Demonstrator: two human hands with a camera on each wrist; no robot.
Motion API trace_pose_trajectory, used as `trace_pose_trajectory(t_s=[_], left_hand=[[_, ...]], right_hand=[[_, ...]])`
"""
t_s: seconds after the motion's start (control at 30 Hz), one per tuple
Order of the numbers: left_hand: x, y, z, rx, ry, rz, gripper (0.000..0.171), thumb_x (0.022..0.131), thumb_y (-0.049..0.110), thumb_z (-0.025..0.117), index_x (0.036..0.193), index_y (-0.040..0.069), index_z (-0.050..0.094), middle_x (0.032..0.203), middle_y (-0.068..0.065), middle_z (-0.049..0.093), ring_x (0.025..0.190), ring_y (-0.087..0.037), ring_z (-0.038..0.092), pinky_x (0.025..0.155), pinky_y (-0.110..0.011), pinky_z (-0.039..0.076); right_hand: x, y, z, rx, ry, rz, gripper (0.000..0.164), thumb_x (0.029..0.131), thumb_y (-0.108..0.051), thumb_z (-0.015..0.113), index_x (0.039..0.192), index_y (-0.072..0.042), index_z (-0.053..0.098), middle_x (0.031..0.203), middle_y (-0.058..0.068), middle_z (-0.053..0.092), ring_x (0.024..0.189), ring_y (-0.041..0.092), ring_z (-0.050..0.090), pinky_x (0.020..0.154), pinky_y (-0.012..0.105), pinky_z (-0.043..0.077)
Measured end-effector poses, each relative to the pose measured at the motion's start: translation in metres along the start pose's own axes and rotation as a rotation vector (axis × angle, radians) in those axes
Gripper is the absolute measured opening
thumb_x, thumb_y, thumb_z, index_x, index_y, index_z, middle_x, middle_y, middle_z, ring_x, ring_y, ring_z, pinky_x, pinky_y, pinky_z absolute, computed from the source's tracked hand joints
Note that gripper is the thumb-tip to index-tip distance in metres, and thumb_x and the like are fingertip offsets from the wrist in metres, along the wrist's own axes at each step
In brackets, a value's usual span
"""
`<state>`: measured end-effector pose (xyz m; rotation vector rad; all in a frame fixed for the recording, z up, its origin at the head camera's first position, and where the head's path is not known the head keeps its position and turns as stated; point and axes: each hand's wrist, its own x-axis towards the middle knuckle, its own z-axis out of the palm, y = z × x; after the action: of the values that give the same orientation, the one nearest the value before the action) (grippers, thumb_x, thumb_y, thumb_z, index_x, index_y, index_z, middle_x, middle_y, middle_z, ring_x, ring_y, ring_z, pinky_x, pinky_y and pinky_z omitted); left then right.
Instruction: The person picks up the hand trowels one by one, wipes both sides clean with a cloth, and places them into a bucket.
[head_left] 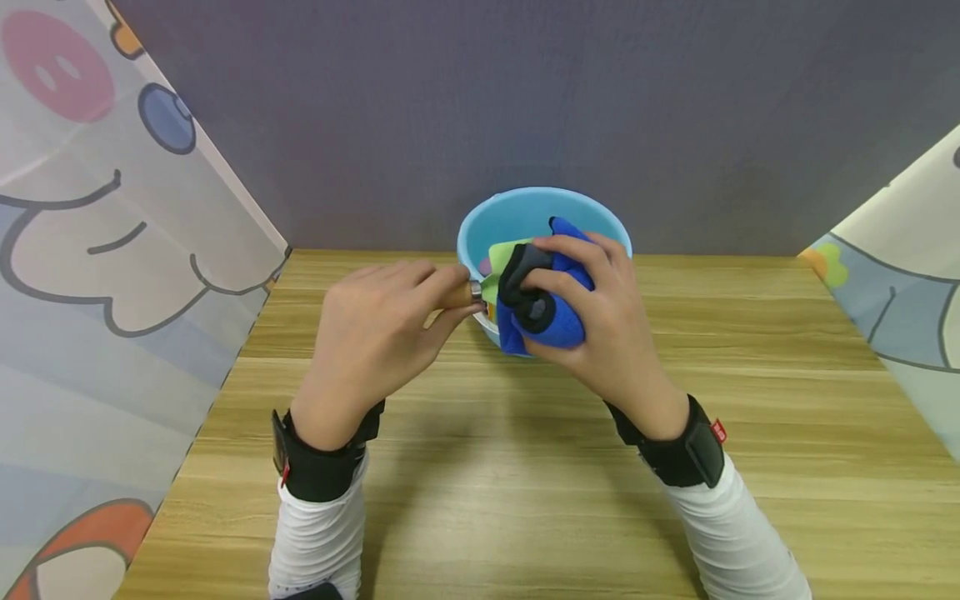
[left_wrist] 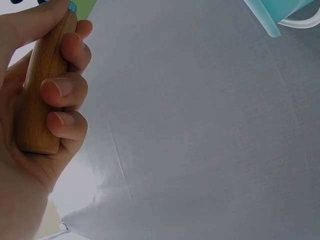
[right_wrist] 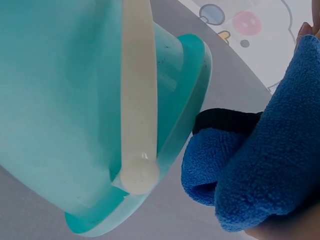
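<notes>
My left hand (head_left: 378, 325) grips the wooden handle (left_wrist: 46, 95) of a small tool, fingers wrapped round it in the left wrist view. A metal collar joins the handle to a light-green head (head_left: 490, 288), which the cloth partly hides, so its exact kind is unclear. In my right hand (head_left: 613, 321) is a bunched blue cloth (head_left: 561, 323) with black edging, pressed round the green head. Both hands are over the near side of a light-blue bucket (head_left: 542, 198). The right wrist view shows the blue cloth (right_wrist: 265, 175) beside the bucket's outer wall.
The bucket has a white handle (right_wrist: 139, 100) and stands at the back of the wooden table (head_left: 480, 500). Partly hidden colourful items, one pinkish-purple (head_left: 484, 266), show inside it. A grey panel (head_left: 480, 108) rises behind, with cartoon-printed panels (head_left: 97, 250) at the sides.
</notes>
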<state>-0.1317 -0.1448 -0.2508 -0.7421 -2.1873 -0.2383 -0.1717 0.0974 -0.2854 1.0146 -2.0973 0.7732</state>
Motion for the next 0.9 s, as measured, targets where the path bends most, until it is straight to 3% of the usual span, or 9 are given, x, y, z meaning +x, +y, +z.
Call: trace_pose_trajectory(t_s=[0.9], left_hand=[[-0.0007, -0.0027, -0.0027, 0.008, 0.007, -0.002, 0.019, 0.093, 0.037, 0.074, 0.096, 0.018, 0.071, 0.070, 0.008, 0.065, 0.052, -0.012, 0.053, 0.047, -0.028, 0.038]], right_hand=[[0.0023, 0.0025, -0.0035, 0.042, 0.049, -0.010, 0.048, 0.069, -0.019, 0.091, 0.111, -0.010, 0.070, 0.135, 0.020, 0.060, 0.131, 0.047, 0.045, 0.113, 0.059, 0.033]])
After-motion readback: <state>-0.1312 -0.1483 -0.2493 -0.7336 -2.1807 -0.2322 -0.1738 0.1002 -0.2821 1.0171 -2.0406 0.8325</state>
